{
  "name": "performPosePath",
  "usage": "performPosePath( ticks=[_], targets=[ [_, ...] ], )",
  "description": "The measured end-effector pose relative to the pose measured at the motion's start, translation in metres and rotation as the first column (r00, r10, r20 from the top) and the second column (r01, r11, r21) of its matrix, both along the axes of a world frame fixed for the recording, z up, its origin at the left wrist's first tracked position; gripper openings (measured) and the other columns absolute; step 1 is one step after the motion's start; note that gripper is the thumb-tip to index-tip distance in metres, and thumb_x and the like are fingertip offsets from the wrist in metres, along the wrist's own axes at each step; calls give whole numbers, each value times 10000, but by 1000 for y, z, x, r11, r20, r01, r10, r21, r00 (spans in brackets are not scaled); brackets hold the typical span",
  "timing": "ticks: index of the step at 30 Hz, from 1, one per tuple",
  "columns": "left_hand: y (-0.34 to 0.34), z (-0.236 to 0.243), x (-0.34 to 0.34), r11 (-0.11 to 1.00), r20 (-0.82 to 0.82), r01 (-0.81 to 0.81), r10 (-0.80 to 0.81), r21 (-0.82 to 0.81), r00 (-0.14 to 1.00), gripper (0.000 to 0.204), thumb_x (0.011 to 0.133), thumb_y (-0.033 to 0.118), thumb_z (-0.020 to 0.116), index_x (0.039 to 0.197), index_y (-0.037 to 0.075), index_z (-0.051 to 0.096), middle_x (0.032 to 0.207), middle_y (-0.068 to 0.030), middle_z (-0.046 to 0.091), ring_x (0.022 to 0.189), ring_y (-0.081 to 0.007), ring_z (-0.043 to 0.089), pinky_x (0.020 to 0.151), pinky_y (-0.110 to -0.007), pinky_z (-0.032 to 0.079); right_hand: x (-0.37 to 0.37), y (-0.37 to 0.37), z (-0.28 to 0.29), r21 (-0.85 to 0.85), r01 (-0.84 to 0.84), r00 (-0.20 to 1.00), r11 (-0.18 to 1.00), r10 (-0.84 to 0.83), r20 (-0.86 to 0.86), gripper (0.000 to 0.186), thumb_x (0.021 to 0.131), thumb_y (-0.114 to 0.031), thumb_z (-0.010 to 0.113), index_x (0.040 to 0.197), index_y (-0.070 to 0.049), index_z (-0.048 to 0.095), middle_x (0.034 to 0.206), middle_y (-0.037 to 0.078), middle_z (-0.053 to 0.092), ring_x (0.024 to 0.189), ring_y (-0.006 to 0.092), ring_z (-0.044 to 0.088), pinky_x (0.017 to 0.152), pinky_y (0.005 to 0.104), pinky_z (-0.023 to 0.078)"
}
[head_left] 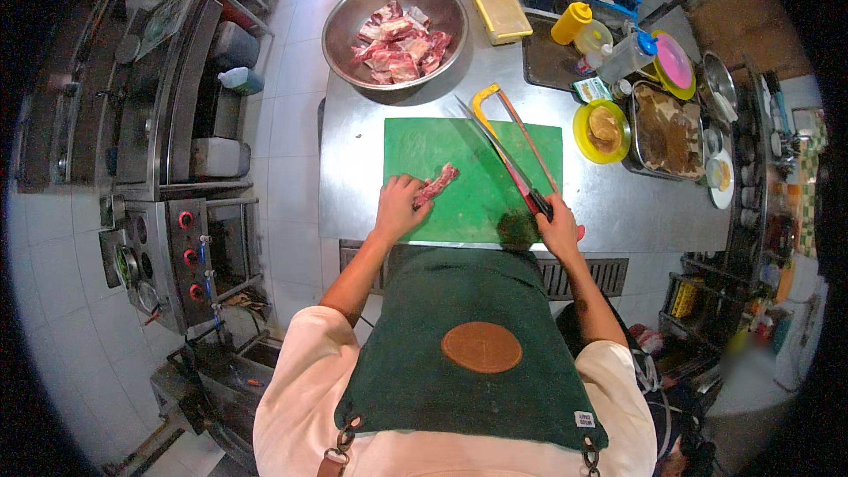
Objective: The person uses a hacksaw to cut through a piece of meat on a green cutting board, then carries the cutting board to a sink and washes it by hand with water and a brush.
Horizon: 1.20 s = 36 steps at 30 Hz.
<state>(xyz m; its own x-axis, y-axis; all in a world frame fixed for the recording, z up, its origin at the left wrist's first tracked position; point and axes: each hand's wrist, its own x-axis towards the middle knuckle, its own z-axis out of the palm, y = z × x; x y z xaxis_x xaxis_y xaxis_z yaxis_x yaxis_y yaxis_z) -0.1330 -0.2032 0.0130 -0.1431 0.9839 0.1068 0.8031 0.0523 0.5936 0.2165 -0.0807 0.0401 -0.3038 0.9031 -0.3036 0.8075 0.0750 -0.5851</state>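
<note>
Floor [290, 146]: pale square tiles, joints visible, running along the left of the desk [353, 185]. Desk: metal top, reflective. Left side: metal shelving [181, 106] and, nearer, a stove [162, 256] with three red knobs [190, 257] in a row. Dark slatted grate [587, 278] noted below the desk's near edge. Right side: dark rack [751, 181], crowded (contents partly too small to tell). Lighting: bright, glare on the far tiles.

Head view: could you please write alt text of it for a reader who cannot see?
A person's left hand holds a piece of meat on a green cutting board, while the right hand grips a black-handled knife alongside a yellow-framed saw. Beyond the board, a steel bowl of meat pieces stands on the metal table.
</note>
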Motion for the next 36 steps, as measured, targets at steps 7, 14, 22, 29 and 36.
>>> performPosePath(
  ticks=[7,14,22,29,36],
  targets=[
    [2,-6,0,999,62,-13,15,-39,998,258,796,140,742,1025,35,688,978,-134,637,960,-352,607,840,-435,510,-20,-18,-16,-23,-73,877,997,53,-477,205,908,-98,694,1075,-16,607,864,62,634,821,134,620,745,298,483],
    [18,-27,5,985,552,-15,108,-170,827,259,862,211,720,1026,10,728,855,-93,676,750,-211,626,691,-363,495,-28,-28,-10,-159,-109,907,981,32,-420,323,960,-153,690,1245,-32,598,930,-18,611,792,82,551,696,255,447],
    [48,-39,4,908,843,62,358,-415,402,384,963,278,683,1207,-14,639,987,-84,694,826,-135,638,693,-289,538,-29,-32,2,-298,-160,828,941,-36,-559,347,976,-215,681,1269,-58,585,826,-32,569,689,67,529,577,249,410],
    [41,-27,3,933,878,-168,357,-318,318,543,932,247,728,1307,-72,500,1110,-129,648,924,-202,666,759,-329,610,-37,-37,19,-267,-212,878,940,63,-474,442,962,-272,690,1287,-15,537,985,77,610,937,163,574,837,310,462],
    [44,-34,-5,867,766,-229,498,-442,406,470,880,251,781,1184,-65,614,1038,-110,689,881,-169,676,742,-295,590,-60,-38,35,-185,-173,928,967,97,-360,343,942,-256,655,1172,-28,541,898,171,627,836,296,647,737,422,488]
  ],
)
